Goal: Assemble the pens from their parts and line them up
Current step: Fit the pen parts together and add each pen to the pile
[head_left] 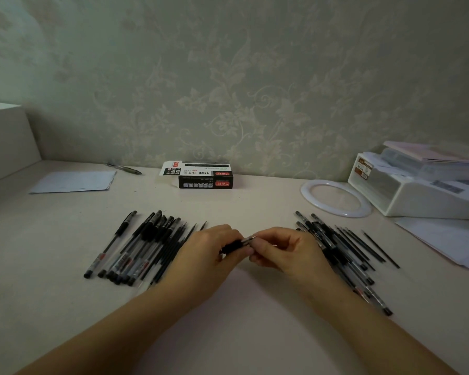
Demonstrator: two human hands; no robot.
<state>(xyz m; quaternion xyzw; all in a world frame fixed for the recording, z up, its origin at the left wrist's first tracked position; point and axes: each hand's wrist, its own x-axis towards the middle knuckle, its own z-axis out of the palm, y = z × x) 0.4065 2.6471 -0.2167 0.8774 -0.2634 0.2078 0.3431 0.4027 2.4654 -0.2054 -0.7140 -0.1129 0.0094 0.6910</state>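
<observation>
Between 2 groups of pens on the counter [241, 207], the left hand [209, 247] and right hand [287, 253] each pinch one pen [237, 243], grip closed on it. Left group [136, 247] and right group [344, 253] flank it; pen box [201, 175] lies behind.

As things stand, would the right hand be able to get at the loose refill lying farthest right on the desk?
Probably yes, once freed. The right hand and left hand both grip one pen. The refill lies alone on bare desk, right of the pile, with nothing over it.
</observation>
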